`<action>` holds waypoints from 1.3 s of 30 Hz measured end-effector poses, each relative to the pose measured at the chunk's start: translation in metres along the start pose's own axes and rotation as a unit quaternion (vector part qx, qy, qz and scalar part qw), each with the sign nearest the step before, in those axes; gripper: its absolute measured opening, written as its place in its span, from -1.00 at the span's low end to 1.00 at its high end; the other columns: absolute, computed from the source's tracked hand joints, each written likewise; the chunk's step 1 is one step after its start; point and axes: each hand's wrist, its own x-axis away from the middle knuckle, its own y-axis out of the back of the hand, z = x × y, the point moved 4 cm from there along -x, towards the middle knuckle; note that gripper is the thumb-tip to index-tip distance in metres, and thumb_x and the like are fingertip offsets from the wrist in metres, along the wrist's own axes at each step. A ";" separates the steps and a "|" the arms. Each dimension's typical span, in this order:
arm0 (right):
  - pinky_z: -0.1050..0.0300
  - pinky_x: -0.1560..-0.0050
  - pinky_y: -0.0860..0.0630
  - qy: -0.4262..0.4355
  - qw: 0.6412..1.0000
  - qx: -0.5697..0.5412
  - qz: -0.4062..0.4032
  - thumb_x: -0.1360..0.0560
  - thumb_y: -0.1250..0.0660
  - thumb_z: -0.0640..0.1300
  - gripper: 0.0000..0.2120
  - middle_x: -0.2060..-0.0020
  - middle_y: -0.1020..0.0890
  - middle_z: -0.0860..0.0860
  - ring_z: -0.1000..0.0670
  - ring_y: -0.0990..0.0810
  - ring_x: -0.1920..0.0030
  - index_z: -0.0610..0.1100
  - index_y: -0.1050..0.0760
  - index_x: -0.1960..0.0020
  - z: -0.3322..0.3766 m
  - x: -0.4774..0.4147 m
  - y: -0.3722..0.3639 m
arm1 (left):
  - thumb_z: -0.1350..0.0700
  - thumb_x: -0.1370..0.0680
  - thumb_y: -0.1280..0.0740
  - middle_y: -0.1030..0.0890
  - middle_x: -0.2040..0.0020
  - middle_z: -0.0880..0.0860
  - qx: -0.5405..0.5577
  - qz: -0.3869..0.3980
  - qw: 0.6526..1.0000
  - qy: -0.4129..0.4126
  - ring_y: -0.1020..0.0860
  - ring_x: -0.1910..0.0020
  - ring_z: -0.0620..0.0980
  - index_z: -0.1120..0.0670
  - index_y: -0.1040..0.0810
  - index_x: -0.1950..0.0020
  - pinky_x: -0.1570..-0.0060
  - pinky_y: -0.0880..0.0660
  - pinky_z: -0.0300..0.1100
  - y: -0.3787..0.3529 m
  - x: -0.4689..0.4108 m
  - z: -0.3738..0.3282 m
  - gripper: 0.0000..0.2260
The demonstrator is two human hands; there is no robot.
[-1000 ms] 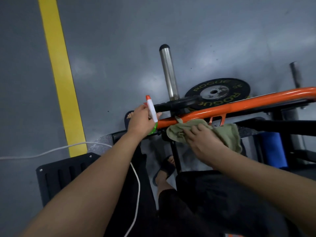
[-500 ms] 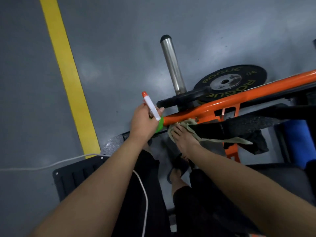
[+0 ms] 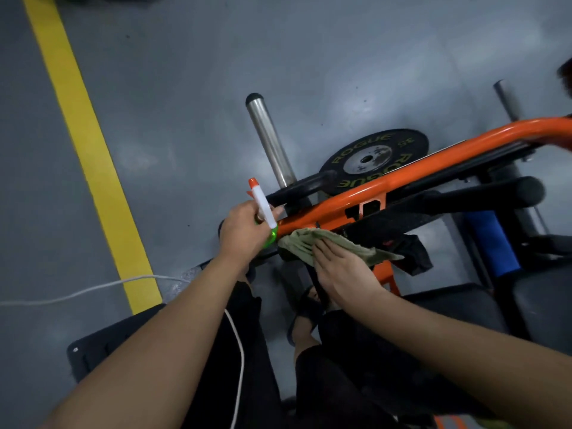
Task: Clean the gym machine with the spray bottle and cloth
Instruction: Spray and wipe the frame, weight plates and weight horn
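My left hand grips a spray bottle with a white head, an orange nozzle tip and a green body, held just left of the machine's orange tube. My right hand lies with flat fingers on an olive cloth, pressing it against the machine just under the left end of that tube. Part of the cloth trails to the right over a black bar. The bottle's body is mostly hidden by my fingers.
A chrome weight peg sticks up behind the bottle. A black Rogue plate lies on the grey floor beyond the tube. A yellow floor line and a white cable run at the left. A blue pad sits at the right.
My right hand has slid the cloth from on top of the tube to under it, and now shows flat on the cloth again. The left hand keeps the bottle in place.
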 end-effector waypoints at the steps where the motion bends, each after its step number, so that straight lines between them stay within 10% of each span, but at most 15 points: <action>1: -0.10 -0.57 0.12 -0.021 0.999 0.018 -0.042 -0.59 -0.09 -0.12 -0.50 -0.42 -0.47 -0.26 -0.19 -0.42 -0.48 -0.34 -0.44 -0.44 -0.009 0.008 0.011 | -0.21 -0.56 -0.42 -0.65 0.12 -0.01 0.005 -0.004 1.000 0.001 -0.60 0.11 0.02 -0.03 -0.66 0.02 0.10 -0.55 -0.04 -0.001 0.003 -0.005 -0.74; 6: -0.17 -0.48 -0.34 -0.088 0.954 -0.138 -0.252 -0.58 -0.16 -0.18 -0.61 -0.34 -0.59 -0.12 -0.16 -0.50 -0.42 -0.20 -0.58 -0.32 -0.046 0.043 0.030 | -0.18 -0.59 -0.39 -0.62 0.18 -0.06 0.027 -0.042 0.999 0.006 -0.58 0.15 -0.02 -0.02 -0.66 0.00 0.19 -0.47 -0.11 -0.003 0.013 -0.024 -0.76; 18: -0.18 -0.55 -0.19 -0.369 0.779 -0.338 -0.377 -0.57 -0.28 -0.09 -0.64 -0.31 -0.58 -0.10 -0.16 -0.37 -0.50 -0.19 -0.56 -0.31 -0.076 0.053 0.006 | -0.19 -0.57 -0.40 -0.66 0.06 -0.07 0.057 -0.022 0.998 0.007 -0.61 0.01 -0.04 -0.03 -0.65 -0.06 0.02 -0.51 -0.10 -0.047 0.017 -0.040 -0.75; 25: -0.09 -0.47 -0.34 -0.208 0.839 -0.265 -0.428 -0.58 -0.36 -0.03 -0.68 -0.28 -0.62 -0.01 -0.11 -0.49 -0.42 -0.04 -0.62 -0.31 -0.072 0.051 -0.004 | -0.19 -0.59 -0.39 -0.64 0.14 -0.12 0.045 -0.016 0.999 0.025 -0.61 0.08 -0.06 -0.05 -0.63 0.01 0.15 -0.44 -0.16 -0.041 0.019 -0.038 -0.78; 33: -0.14 -0.53 -0.25 -0.332 0.765 -0.333 -0.440 -0.61 -0.27 -0.14 -0.61 -0.48 -0.44 -0.13 -0.13 -0.35 -0.53 -0.20 -0.51 -0.41 -0.091 0.061 -0.019 | -0.20 -0.59 -0.38 -0.65 0.10 -0.11 0.018 -0.002 1.000 0.017 -0.60 0.08 -0.09 -0.09 -0.65 -0.08 0.09 -0.51 -0.12 -0.056 0.026 -0.020 -0.77; 39: -0.21 -0.32 -0.44 -0.596 0.495 -0.438 -0.457 -0.38 -0.56 0.07 -0.27 -0.30 -0.41 -0.20 -0.21 -0.45 -0.30 -0.23 -0.39 -0.41 -0.068 0.077 -0.002 | -0.08 -0.59 -0.43 -0.66 0.13 0.00 0.052 0.041 0.997 0.029 -0.63 0.08 0.01 0.03 -0.67 -0.07 0.12 -0.52 -0.08 -0.049 0.029 0.006 -0.80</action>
